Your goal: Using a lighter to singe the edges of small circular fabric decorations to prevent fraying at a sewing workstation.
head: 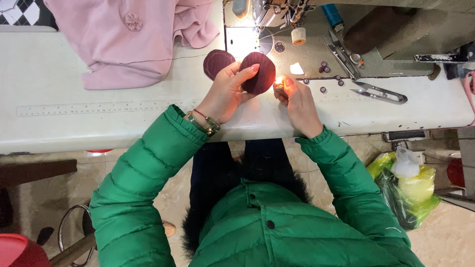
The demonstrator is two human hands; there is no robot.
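Maroon fabric disc (258,72) pinched in my left hand (225,94); my right hand (297,101) clamps a lit lighter (279,84) beside it, snips (378,92) and pink cloth (133,39) flanking, nothing between.

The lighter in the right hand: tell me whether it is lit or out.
Lit. A small orange flame glows at the lighter in the right hand, against the edge of the dark red fabric disc.

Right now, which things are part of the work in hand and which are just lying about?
In use:
left hand
dark red fabric circle
right hand
lit lighter

Lying about:
second fabric circle
pink garment
thread snips
scissors
small buttons
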